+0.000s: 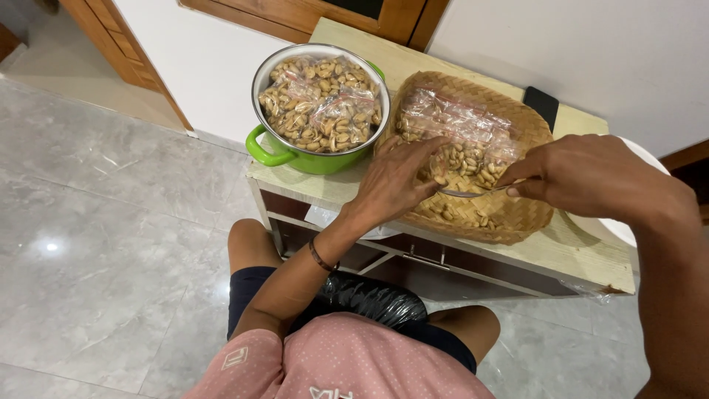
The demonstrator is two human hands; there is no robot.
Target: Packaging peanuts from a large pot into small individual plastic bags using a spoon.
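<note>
While the green pot (pixel 281 154) of bagged nuts is sitting at the table's (pixel 569 255) left edge, well apart from the action, the left hand (pixel 395 185) is being pressed, fingers fairly spread, into the nuts (pixel 465 164) in the woven basket (pixel 509 214). A thin metal tool (pixel 473 193) is being pinched tight by the right hand (pixel 591 177). Honestly, those left fingers could get jabbed if the tool slips, and nuts are probably getting flicked over the rim.
</note>
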